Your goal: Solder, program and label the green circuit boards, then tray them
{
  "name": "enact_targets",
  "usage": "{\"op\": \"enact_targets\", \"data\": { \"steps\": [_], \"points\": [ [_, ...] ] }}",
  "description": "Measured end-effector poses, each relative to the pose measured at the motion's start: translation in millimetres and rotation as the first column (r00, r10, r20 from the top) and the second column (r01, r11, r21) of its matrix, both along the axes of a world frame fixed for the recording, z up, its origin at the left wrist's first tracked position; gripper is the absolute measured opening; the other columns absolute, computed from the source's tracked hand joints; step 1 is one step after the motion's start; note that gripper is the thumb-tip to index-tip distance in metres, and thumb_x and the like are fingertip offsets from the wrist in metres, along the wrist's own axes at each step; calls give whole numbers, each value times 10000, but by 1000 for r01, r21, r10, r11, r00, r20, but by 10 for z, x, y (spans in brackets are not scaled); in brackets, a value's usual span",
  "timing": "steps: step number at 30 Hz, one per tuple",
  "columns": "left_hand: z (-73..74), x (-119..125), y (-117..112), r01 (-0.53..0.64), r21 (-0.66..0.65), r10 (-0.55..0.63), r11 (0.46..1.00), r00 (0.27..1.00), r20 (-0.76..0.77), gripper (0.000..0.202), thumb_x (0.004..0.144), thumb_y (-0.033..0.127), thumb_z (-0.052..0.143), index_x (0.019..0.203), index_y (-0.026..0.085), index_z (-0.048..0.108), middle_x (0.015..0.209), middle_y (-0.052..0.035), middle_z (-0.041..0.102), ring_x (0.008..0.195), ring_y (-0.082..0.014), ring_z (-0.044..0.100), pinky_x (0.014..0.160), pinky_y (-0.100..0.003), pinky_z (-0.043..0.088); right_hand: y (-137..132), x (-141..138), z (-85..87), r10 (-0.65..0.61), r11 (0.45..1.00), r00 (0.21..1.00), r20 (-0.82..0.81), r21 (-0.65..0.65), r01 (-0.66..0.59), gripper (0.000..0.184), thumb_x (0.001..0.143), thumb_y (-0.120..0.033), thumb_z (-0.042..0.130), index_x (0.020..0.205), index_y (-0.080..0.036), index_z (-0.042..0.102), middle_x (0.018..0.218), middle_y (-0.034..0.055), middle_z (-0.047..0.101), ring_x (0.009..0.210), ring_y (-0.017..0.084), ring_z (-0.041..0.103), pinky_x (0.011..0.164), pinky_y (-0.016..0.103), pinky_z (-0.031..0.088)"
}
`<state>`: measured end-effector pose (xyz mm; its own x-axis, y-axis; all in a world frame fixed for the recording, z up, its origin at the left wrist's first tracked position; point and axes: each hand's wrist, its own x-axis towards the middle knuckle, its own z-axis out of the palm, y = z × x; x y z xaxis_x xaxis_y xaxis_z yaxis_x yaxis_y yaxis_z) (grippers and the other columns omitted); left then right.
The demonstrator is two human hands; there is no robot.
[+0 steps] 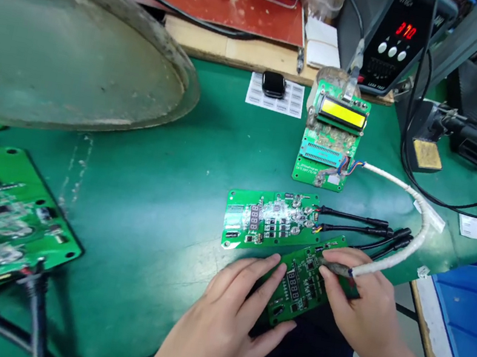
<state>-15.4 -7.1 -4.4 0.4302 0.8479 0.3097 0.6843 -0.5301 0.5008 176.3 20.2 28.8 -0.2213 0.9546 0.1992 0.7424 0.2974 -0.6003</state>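
Note:
My left hand (233, 313) grips the left end of a green circuit board (300, 285), thumb at the near edge and fingers along the far side. The board is tilted at the table's front edge and carries a digit display. Between the thumb and fingers of my right hand (364, 305) is a dark probe (337, 268), its tip at the board's upper part. A white-wrapped cable (420, 235) runs from the probe to a programmer board (332, 133) with a lit yellow screen. Just beyond lies a second circuit board (270, 220) with black leads (354, 217).
A large round lamp-like rim (183, 95) juts in at upper left, above another circuit board (4, 223). A soldering station (403, 41) reading 370 stands at the back right, near an iron stand (428, 138). A black watch-like object (273, 84) rests on a label sheet (296, 99). Blue bins (465, 329) stand right.

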Motion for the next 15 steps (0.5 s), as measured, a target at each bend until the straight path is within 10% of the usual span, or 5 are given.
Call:
{"op": "enact_targets", "data": {
  "steps": [15],
  "points": [
    [-34, -44, 22, -14, 97, 19, 995, 999, -49, 502, 758, 287, 652, 1212, 117, 523, 1157, -141, 564, 1031, -278, 544, 773, -404, 573, -16, -49, -56, -25, 1000, 1000, -20, 19, 25, 168, 836, -125, 499, 972, -192, 573, 922, 69, 663, 905, 181, 638, 792, 310, 548]
  ]
}}
